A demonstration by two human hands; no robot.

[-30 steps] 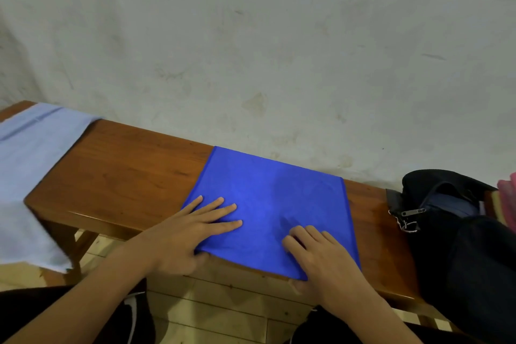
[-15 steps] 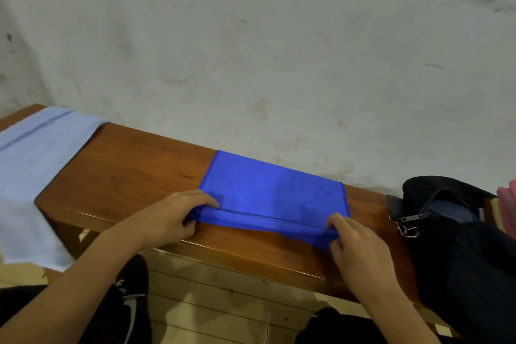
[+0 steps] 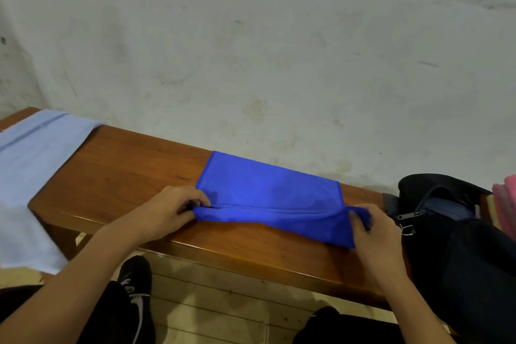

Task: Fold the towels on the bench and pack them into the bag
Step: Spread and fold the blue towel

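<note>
Plainly, the blue towel (image 3: pixel 268 193) is a soft, matte cloth folded into a long, flat band, lying across the polished reddish-brown wooden counter (image 3: pixel 125 173) with its far edge close to the stained, pale wall (image 3: pixel 251 50). Its near layer is lifted a little off the wood and sags between the two hands. The left hand (image 3: pixel 170 212) is curled, knuckles up, with thumb and fingertips closed on the towel's left near corner, the forearm reaching in from the lower left. The right hand (image 3: pixel 374 234) is also closed, pinching the right near corner, where the cloth bunches and drapes over the fingers; its wrist angles in from the lower right. A pale blue towel (image 3: pixel 33 170), thin and smooth, lies spread over the counter's left end and hangs down past its front edge. At the right end sits a dark fabric bag (image 3: pixel 458 246), limp and rumpled, with a metal zip pull (image 3: pixel 408 215) showing at its open mouth, just beside the right hand. Pink cloth (image 3: pixel 506 198) shows at the right border behind the bag.
</note>
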